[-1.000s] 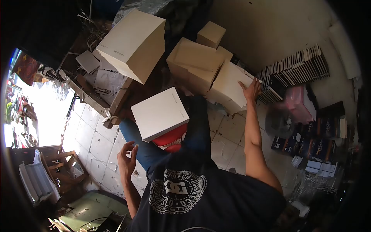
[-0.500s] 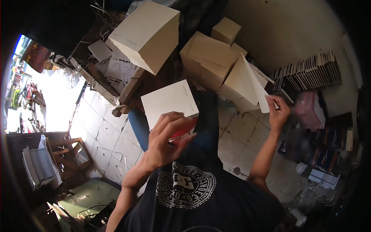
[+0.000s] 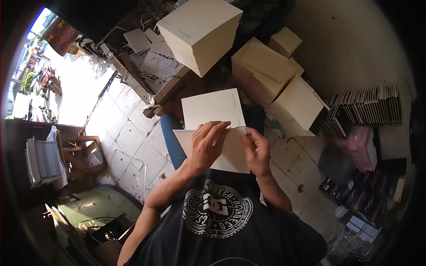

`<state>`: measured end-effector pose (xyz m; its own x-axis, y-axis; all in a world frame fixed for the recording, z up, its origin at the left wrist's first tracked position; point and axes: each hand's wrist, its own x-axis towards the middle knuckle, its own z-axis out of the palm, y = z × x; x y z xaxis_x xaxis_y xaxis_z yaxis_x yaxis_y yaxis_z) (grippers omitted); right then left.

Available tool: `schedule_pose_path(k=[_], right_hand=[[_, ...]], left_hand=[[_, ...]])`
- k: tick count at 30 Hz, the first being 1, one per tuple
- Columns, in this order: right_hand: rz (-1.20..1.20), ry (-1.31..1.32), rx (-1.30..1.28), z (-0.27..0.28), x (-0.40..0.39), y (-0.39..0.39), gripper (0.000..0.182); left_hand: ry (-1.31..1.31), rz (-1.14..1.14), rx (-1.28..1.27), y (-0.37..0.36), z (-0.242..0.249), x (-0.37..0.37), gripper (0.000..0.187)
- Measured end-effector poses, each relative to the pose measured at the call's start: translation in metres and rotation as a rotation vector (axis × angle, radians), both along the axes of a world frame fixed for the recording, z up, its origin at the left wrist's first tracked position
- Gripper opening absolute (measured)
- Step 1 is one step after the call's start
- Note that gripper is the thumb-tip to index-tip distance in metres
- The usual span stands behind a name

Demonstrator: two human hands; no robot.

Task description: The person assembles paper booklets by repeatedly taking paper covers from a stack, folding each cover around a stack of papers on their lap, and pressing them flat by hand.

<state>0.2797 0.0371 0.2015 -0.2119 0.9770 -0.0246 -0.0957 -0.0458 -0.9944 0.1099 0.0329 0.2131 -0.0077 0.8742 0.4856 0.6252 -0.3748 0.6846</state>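
A cream sheet of paper (image 3: pixel 235 160) is held in front of my chest, its far edge overlapping a stack of white printed sheets (image 3: pixel 208 106) at my lap. My right hand (image 3: pixel 257 151) pinches the sheet near its far right corner. Across the far edge of the same sheet lies my left hand (image 3: pixel 206 144), fingers bent together over it; its thumb is partly hidden. Small print shows along the right side of the stack's top page.
Ahead stands a tall paper stack (image 3: pixel 199 26) beside a wooden bin of scraps (image 3: pixel 155 62). More paper stacks (image 3: pixel 262 66) are at the right, then a row of dark-covered books (image 3: pixel 368 106) along the wall. A green chair (image 3: pixel 97 204) sits lower left.
My right hand has brought the sheet from the stacks at right to the middle. My left hand has come down onto its edge. The red item under my left hand is now out of sight.
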Motion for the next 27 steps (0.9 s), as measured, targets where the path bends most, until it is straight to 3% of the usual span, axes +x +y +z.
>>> schedule_pose_path(k=[2, 6, 11, 14, 16, 18, 21, 22, 23, 25, 26, 27], right_hand=[[-0.015, -0.119, 0.119, -0.004, -0.011, -0.002, 0.021], [-0.014, -0.091, 0.161, -0.002, -0.017, 0.000, 0.013], [-0.033, 0.061, 0.051, 0.000, -0.014, -0.003, 0.007], [-0.112, -0.043, 0.052, 0.000, 0.008, -0.002, 0.006], [-0.253, -0.297, 0.328, 0.007, 0.050, 0.004, 0.009], [-0.428, -0.341, 0.018, 0.017, 0.114, -0.012, 0.014], [-0.433, -0.034, 0.278, 0.021, 0.193, -0.025, 0.017], [-0.454, 0.106, 0.303, 0.023, 0.193, -0.028, 0.019], [-0.476, 0.243, 0.331, 0.026, 0.194, -0.031, 0.022], [-0.502, 0.194, 0.415, 0.016, 0.206, -0.026, 0.026], [-0.511, 0.006, 0.458, -0.010, 0.223, -0.019, 0.029], [-0.518, -0.061, 0.401, -0.012, 0.210, -0.013, 0.028]], left_hand=[[-0.020, 0.005, 0.127, -0.004, -0.006, 0.007, 0.030], [-0.021, 0.102, 0.146, -0.012, -0.009, 0.014, 0.033], [-0.096, -0.047, 0.126, -0.006, -0.005, 0.014, 0.027], [-0.062, -0.124, 0.224, 0.016, 0.002, -0.005, 0.021], [-0.007, 0.050, 0.240, 0.037, 0.001, -0.043, 0.019], [0.014, 0.333, 0.255, 0.071, -0.014, -0.103, 0.016], [0.070, 0.618, 0.196, 0.136, -0.054, -0.217, 0.012], [0.256, 0.691, 0.051, 0.151, -0.070, -0.253, 0.030], [0.342, 0.813, 0.102, 0.152, -0.085, -0.262, 0.037], [0.510, 1.051, 0.221, 0.163, -0.100, -0.266, 0.050], [0.453, 0.999, 0.150, 0.155, -0.095, -0.253, 0.058], [0.282, 0.904, 0.120, 0.145, -0.098, -0.238, 0.055]])
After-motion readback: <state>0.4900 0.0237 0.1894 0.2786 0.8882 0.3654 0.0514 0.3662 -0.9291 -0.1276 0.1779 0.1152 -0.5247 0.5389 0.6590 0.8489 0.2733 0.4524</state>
